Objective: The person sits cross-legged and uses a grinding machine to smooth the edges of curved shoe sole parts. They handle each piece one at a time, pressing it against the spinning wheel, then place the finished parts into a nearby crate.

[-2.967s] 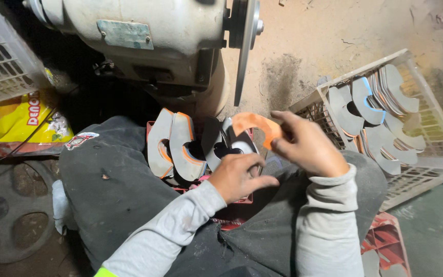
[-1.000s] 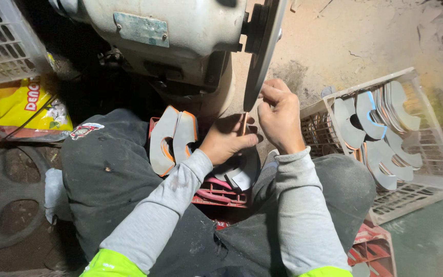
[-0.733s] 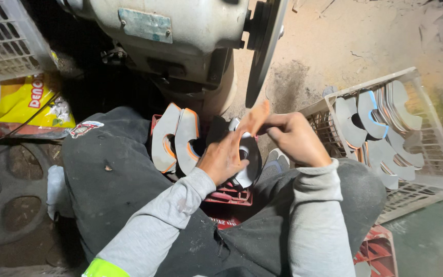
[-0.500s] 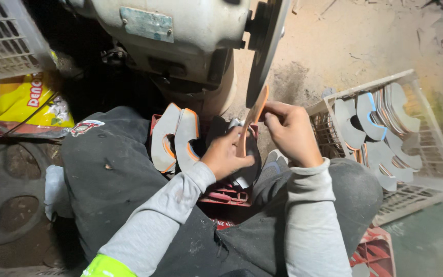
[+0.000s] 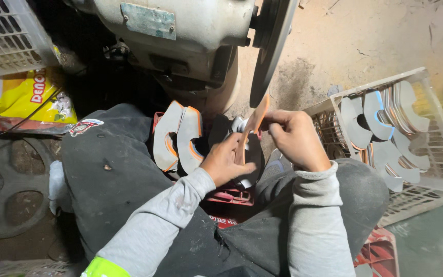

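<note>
Both my hands hold one orange-edged curved shoe piece [image 5: 253,126] edge-on, just below the grinding wheel [image 5: 271,47] of a cream-coloured machine [image 5: 190,31]. My left hand [image 5: 226,162] grips its lower part. My right hand [image 5: 294,137] pinches its upper end. The piece's top sits close to the wheel's rim; contact cannot be told. A stack of similar grey pieces with orange edges [image 5: 179,136] stands on a red crate [image 5: 230,195] between my knees, left of my left hand.
A white wire basket [image 5: 442,154] at the right holds several grey and blue-edged cut pieces [image 5: 380,128]. A yellow bag [image 5: 24,100] and another white basket [image 5: 3,41] lie at the left. A dark round metal base [image 5: 6,190] sits at the lower left.
My hands lifted a piece from the lap to the wheel, drew back, and now hold it upright just under the wheel's rim. The view has shifted slightly closer.
</note>
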